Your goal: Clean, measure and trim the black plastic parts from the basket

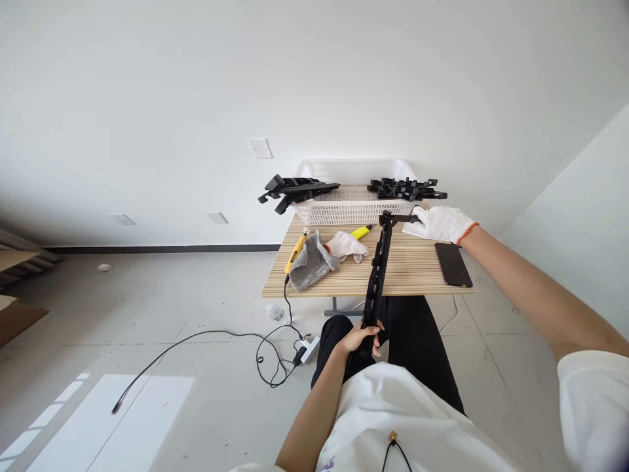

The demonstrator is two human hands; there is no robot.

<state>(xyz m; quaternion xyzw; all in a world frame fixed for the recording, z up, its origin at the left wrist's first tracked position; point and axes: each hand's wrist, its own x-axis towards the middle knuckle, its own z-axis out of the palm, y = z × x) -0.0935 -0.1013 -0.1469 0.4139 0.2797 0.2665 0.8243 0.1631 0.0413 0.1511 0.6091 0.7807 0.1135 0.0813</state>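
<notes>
My bare left hand [361, 337] is wrapped round the lower end of a long black plastic part [377, 275], which slants up from my lap across the table's front edge. At its far end a short arm sticks out to the right. My right hand [442, 224], in a white knit glove with an orange cuff, is closed at the tip of that short arm; its fingertips are partly hidden. Just in front of the right wrist lies a black phone [453, 265]. Left of the part are an empty white glove [346, 246] and a grey cloth [312, 262].
Behind the table [413, 278] a white plastic basket [344, 213] holds black parts at left [297, 189] and right [407, 189], overhanging its sides. A yellow corded tool [296, 254] and a yellow-handled tool [362, 232] lie on the tabletop. Cables run to a power strip [309, 351] on the floor.
</notes>
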